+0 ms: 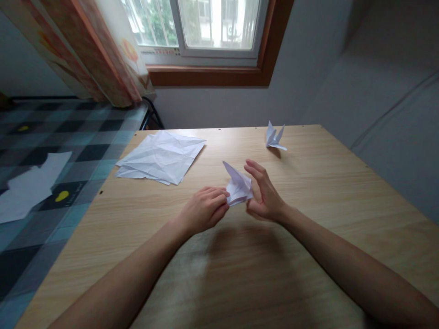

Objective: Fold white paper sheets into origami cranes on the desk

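Near the middle of the table is a piece of folded white paper, with one pointed flap standing up and leaning left. My left hand grips its left side, the fingers closed over the edge. On the other side, my right hand has thumb and fingers spread apart, close around the paper's right edge. Whether the right thumb touches the paper I cannot tell. Further back to the right, a folded paper crane stands on the table, apart from both hands.
A stack of creased white sheets lies at the back left of the wooden table. Left of the table is a bed with a checked cover and more white paper on it. A window and curtain are behind.
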A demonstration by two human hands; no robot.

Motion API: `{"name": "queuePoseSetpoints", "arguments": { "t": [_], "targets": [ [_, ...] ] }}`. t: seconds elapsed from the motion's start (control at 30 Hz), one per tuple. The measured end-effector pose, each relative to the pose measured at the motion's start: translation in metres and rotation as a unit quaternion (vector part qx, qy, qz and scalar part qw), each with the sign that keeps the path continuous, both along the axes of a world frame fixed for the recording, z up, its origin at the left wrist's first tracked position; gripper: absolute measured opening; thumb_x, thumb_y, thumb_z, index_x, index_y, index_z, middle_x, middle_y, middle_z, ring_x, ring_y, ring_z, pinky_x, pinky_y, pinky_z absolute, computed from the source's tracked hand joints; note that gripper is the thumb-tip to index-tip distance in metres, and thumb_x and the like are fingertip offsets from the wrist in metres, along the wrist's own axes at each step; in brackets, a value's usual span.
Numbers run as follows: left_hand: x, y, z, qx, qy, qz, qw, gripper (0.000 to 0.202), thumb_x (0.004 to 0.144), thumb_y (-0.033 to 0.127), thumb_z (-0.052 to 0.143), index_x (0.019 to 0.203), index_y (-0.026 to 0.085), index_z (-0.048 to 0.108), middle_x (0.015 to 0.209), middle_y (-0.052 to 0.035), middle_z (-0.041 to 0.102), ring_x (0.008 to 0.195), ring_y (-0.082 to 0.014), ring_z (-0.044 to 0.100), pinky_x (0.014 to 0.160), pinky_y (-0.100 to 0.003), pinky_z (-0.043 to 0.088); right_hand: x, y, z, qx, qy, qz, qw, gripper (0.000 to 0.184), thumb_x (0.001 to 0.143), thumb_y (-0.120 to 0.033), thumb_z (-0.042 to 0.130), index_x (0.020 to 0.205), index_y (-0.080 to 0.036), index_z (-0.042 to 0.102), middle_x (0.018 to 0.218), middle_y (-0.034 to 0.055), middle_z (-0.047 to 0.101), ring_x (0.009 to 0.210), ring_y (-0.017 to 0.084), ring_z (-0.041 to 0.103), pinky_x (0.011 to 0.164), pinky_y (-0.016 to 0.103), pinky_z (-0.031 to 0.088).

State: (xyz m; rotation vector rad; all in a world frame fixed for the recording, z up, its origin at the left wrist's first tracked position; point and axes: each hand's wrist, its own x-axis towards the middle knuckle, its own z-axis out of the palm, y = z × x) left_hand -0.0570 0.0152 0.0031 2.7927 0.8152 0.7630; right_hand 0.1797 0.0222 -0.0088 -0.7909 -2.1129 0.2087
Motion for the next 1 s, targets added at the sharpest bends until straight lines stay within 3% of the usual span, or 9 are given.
{"name": "queuePoseSetpoints", "arguments": {
  "t": [0.07,0.13,0.27,0.37,0.57,0.7,0.83,1.0],
  "targets": [
    [0.000,0.000,-0.001,0.004,0.000,0.002,1.000,0.014,0.094,0.019,0.049,0.085,0.019,0.060,0.102,-0.0061,0.073,0.102,-0.0196,0.069,0.092,-0.033,0.051,0.002,-0.001,0.008,0.020,-0.018,0.013,1.000,0.092,0.066,-0.010,0.055,0.151,-0.028,0.025,0.160,0.0104,0.022,0.146,0.033,0.027,0.114,0.058,0.034],
    [0.000,0.000,-0.002,0.008,0.009,0.004,1.000,0.015,0.094,0.020,0.050,0.085,0.018,0.061,0.103,-0.0062,0.073,0.102,-0.0198,0.068,0.093,-0.034,0.051,0.004,-0.002,0.020,0.063,-0.080,0.027,0.994,0.084,0.067,-0.010,0.058,0.145,-0.032,0.037,0.163,0.0046,0.017,0.147,0.034,0.024,0.115,0.059,0.031],
    [-0.001,0.001,-0.004,0.017,0.029,-0.001,0.999,0.018,0.095,0.024,0.050,0.085,0.018,0.063,0.104,-0.0065,0.073,0.107,-0.0205,0.066,0.096,-0.036,0.049,0.008,-0.005,0.043,0.075,-0.231,0.011,0.970,0.053,0.077,-0.010,0.065,0.123,-0.033,0.059,0.157,-0.0022,0.037,0.149,0.033,0.024,0.120,0.063,0.019],
    [-0.002,0.001,-0.005,0.015,0.036,-0.004,0.999,0.019,0.095,0.024,0.051,0.081,0.019,0.063,0.107,-0.0058,0.073,0.108,-0.0205,0.066,0.096,-0.036,0.048,0.011,-0.008,0.055,0.055,-0.249,-0.003,0.967,0.037,0.087,-0.006,0.058,0.114,-0.032,0.064,0.150,-0.0041,0.049,0.148,0.029,0.030,0.121,0.064,0.019],
    [-0.002,0.001,-0.005,0.019,0.046,0.000,0.999,0.020,0.095,0.023,0.051,0.080,0.019,0.063,0.103,-0.0053,0.073,0.105,-0.0206,0.065,0.092,-0.035,0.048,0.013,-0.011,0.067,0.084,-0.257,-0.032,0.962,0.022,0.090,-0.007,0.057,0.095,-0.027,0.067,0.154,-0.0053,0.044,0.149,0.032,0.027,0.120,0.071,0.011],
    [-0.001,0.000,-0.004,0.013,0.050,0.005,0.999,0.025,0.098,0.027,0.049,0.079,0.018,0.061,0.101,-0.0051,0.072,0.100,-0.0199,0.065,0.088,-0.035,0.049,0.010,-0.011,0.064,0.073,-0.234,-0.043,0.969,0.015,0.089,-0.014,0.063,0.089,-0.028,0.067,0.150,-0.0069,0.049,0.149,0.032,0.026,0.120,0.072,0.009],
    [0.000,0.001,-0.004,0.006,0.055,0.005,0.998,0.023,0.097,0.027,0.048,0.081,0.018,0.060,0.098,-0.0064,0.071,0.096,-0.0203,0.064,0.088,-0.036,0.048,0.003,-0.010,0.048,0.098,-0.232,-0.073,0.965,0.011,0.092,-0.016,0.061,0.084,-0.023,0.065,0.150,0.0005,0.049,0.148,0.033,0.030,0.119,0.071,0.009],
    [0.000,0.000,-0.003,-0.017,0.066,0.009,0.998,0.016,0.094,0.026,0.052,0.103,0.017,0.062,0.098,-0.0074,0.069,0.093,-0.0203,0.062,0.085,-0.035,0.048,-0.005,-0.007,0.027,0.112,-0.221,-0.117,0.962,0.009,0.093,-0.017,0.058,0.096,-0.023,0.064,0.148,0.0075,0.050,0.146,0.033,0.033,0.117,0.071,0.014]
  ]
}}
